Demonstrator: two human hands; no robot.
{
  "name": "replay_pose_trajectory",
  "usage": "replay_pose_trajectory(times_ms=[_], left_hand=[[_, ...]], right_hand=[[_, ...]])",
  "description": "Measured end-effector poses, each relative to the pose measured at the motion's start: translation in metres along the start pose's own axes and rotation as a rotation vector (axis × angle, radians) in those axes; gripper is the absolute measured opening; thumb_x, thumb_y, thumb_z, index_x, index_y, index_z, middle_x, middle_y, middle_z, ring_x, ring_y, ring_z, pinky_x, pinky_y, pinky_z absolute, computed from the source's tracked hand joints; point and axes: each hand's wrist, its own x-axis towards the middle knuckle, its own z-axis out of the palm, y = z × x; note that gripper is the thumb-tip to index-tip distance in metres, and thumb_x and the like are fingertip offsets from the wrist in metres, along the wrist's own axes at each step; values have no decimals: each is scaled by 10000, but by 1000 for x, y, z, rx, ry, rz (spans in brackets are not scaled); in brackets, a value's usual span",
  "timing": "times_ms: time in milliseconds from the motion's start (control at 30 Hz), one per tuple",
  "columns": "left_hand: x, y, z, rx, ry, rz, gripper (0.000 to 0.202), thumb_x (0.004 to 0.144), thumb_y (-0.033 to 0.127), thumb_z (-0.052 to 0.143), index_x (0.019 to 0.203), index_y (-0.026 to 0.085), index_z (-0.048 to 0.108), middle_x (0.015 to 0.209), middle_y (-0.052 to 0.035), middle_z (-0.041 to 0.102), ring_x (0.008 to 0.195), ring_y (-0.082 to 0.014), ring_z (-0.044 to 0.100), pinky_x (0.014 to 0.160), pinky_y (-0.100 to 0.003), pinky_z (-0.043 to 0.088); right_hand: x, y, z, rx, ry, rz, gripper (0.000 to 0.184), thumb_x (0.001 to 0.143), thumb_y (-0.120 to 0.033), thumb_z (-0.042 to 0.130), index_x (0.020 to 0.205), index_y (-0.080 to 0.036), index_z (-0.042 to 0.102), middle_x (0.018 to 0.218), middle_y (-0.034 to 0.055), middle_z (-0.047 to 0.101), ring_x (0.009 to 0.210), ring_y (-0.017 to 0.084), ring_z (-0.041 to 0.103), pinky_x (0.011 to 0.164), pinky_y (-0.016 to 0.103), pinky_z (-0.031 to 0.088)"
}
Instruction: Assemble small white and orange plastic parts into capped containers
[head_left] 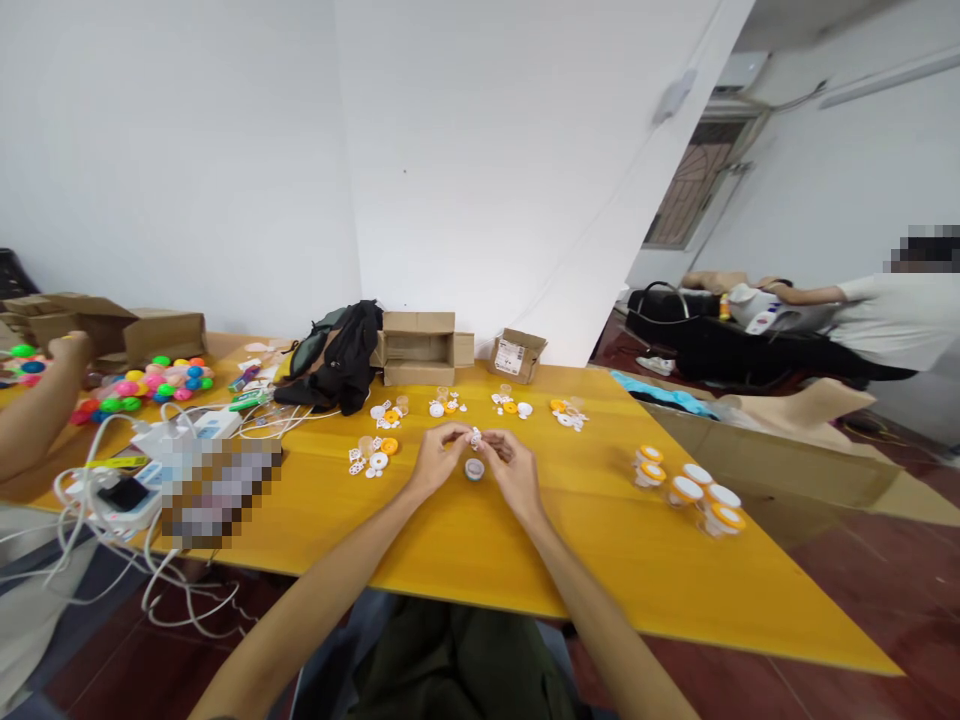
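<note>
The grip of the left hand (433, 458) and the grip of the right hand (514, 468) meet fingertip to fingertip over the yellow wooden table (525, 560). Both are nearly closed in a pinch on one small white plastic piece (475, 436). The other fingers curl in, and neither hand holds anything else that shows.

In the head view the piece sits midway between the two hands, so neither is nearer. It is too small and blurred to tell its long axis.

Take as landmark the small round white cap with a grey centre (474, 469) that lies on the table. The pinched piece is just beyond the cap and seems held off the table, apart from it. The left hand is just to the cap's left and the right hand just to its right.

Near the cap on its left lies a cluster of small white and orange parts (377, 456). Beyond the cap more such clusters (512, 406) lie in a row, and farther beyond stands an open brown cardboard box (420, 348). Well to the cap's right stand small clear jars with orange and white lids (694, 492). Far to the cap's left another person's forearm (34, 415) lies near a heap of bright plastic balls (154, 384).
</note>
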Motion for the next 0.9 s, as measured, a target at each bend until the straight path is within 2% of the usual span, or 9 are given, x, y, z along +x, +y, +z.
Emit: replay_pose_trajectory(times_ms=[200,700,900], left_hand=[[1,-3,-1,15,-7,10,220,813,366,646,727,174,708,797,-51,734,776,-186,666,759,-291,531],[2,-3,-2,55,-58,86,232,849,354,596,723,183,690,772,-40,693,767,-177,633,740,-287,508],[1,-1,-2,74,-79,77,266,849,393,600,710,182,684,779,-43,690,753,-173,616,759,-293,501]], right_hand=[[1,-3,0,32,-36,3,270,712,-478,694,781,-217,699,782,37,740,736,206,683,725,333,542],[3,-2,-2,66,-47,30,296,675,-499,733,750,-216,686,719,24,713,656,189,656,625,304,528],[3,-2,-2,84,-32,31,281,665,-491,739,713,-220,683,664,11,689,619,181,636,614,302,522]])
